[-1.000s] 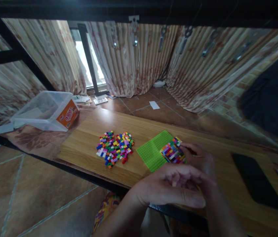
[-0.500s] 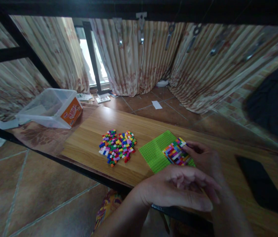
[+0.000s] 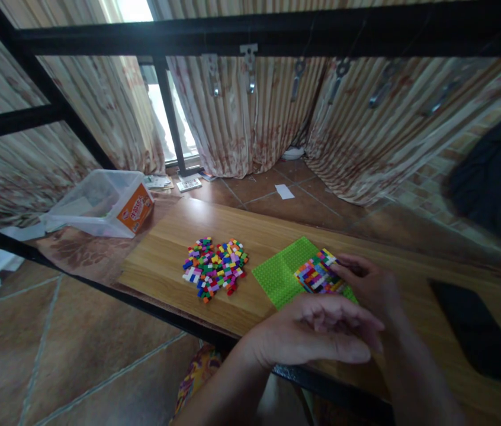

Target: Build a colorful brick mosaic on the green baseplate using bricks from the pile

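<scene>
A green studded baseplate (image 3: 275, 275) lies on the wooden table, its right part covered with rows of small multicoloured toy bricks (image 3: 317, 272). At the right edge of these rows is my right hand (image 3: 370, 287), thumb and forefinger bent close together; anything between them is hidden. My left hand (image 3: 317, 331) hovers at the near side of the baseplate, covering its near corner. Its fingers are loosely curved, the thumb is apart from them, and nothing shows in the palm. Left of the baseplate, a pile of loose bricks (image 3: 217, 266) is spread on the table.
A clear plastic box (image 3: 95, 204) with an orange label stands beyond the table's left end. On the right of the wooden table (image 3: 161, 236) lies a flat black object (image 3: 477, 331). A black metal bar (image 3: 277, 38) with hanging clips crosses above. Curtains hang behind.
The whole view has shifted slightly down and right. My left hand has moved a little left relative to my right hand, which stays at the brick rows.
</scene>
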Demonstrator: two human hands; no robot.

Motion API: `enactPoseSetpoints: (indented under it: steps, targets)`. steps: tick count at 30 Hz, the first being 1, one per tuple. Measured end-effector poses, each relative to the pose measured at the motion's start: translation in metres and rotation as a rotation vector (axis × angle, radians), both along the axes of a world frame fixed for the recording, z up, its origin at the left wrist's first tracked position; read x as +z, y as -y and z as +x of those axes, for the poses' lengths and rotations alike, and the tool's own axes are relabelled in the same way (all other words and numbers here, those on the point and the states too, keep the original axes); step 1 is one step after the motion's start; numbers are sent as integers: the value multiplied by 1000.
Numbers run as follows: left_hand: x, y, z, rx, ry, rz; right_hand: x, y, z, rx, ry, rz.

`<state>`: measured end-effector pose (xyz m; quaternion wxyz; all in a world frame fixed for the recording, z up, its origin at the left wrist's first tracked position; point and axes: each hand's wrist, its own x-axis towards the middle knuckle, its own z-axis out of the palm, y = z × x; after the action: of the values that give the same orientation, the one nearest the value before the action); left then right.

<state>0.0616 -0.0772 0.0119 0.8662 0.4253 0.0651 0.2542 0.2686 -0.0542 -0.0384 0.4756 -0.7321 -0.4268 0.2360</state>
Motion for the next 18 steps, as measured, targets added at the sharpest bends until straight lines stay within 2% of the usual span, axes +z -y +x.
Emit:
enactPoseSetpoints:
  steps: [2, 5, 8, 10, 14, 18]
  targets:
    - [4, -4, -4, 124, -18, -39, 1, 2, 2, -45, -27, 26]
    - [9, -15, -10, 425, -16, -126, 10, 7, 0, -134, 14, 83]
    - [9, -30, -19, 761, 4, -295, 21, 9, -10, -200, 42, 140]
    - [7, -40, -28, 932, 21, -423, 26, 10, -20, -180, 30, 179]
    - [5, -54, -54, 1167, 71, -567, 25, 11, -49, -18, 34, 198]
    - [7, -61, -82, 1309, 123, -603, 19, 14, -90, 290, 157, 173]
